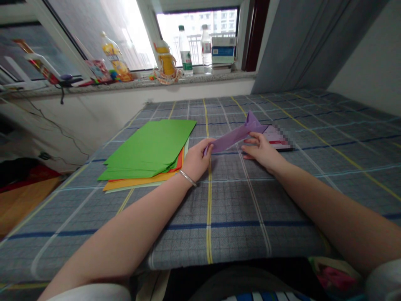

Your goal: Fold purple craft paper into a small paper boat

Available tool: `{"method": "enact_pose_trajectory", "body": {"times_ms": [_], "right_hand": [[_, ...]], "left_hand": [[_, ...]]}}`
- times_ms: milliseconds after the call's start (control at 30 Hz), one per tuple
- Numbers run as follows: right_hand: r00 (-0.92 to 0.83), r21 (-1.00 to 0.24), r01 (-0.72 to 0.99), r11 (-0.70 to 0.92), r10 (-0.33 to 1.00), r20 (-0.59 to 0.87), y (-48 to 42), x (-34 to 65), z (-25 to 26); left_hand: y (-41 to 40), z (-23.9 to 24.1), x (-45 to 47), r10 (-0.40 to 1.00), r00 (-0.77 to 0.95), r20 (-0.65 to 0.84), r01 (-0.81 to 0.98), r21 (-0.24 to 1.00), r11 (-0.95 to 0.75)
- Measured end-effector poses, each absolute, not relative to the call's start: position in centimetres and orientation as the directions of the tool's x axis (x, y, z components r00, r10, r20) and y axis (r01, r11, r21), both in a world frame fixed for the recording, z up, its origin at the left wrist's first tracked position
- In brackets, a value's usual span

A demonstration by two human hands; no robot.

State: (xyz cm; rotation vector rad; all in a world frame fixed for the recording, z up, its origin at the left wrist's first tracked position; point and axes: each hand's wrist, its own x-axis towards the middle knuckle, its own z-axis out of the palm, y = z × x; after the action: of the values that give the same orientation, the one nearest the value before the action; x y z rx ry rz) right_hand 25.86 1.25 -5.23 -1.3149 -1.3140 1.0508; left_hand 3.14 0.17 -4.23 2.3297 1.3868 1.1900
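Observation:
A long strip of folded purple paper (230, 139) is held up just above the checked cloth. Its near left end is pinched between the thumb and fingers of my left hand (199, 159), which has a silver bangle at the wrist. At the far right end the paper rises into a pointed fold. My right hand (258, 150) is at that end, thumb and forefinger closed on the lower edge, other fingers loosely spread. Behind my right hand lies a flat device (277, 140) with a dark edge and a partly blurred screen.
To the left lies a stack of coloured paper (153, 144), green on top, orange and red beneath. A checked cloth (232, 200) covers the surface. Along the windowsill (134, 83) stand bottles, a yellow cup (166, 60) and boxes (223, 52). A grey curtain (300, 46) hangs at right.

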Motion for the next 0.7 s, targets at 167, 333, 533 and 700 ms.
{"method": "enact_pose_trajectory", "body": {"times_ms": [167,333,533,700], "right_hand": [[0.121,-0.919,0.341,0.199,0.960,0.253,2.7,26.9,-6.5],[0.075,-0.929,0.276,0.248,0.958,0.278,2.4,27.0,-5.8],[0.044,-0.944,0.313,0.103,0.991,0.123,1.8,27.5,-4.4],[0.001,-0.833,0.547,0.082,0.995,0.099,2.3,28.4,-4.7]], "left_hand": [[1.1,-4.3,2.7,0.838,0.132,0.530,0.570,0.651,-0.501],[1.7,-4.6,2.4,0.884,0.088,0.458,0.487,0.755,-0.440],[2.2,-5.0,2.1,0.934,0.055,0.354,0.552,0.768,-0.324],[2.5,-5.4,1.8,0.970,0.066,0.233,0.702,0.680,-0.211]]}}
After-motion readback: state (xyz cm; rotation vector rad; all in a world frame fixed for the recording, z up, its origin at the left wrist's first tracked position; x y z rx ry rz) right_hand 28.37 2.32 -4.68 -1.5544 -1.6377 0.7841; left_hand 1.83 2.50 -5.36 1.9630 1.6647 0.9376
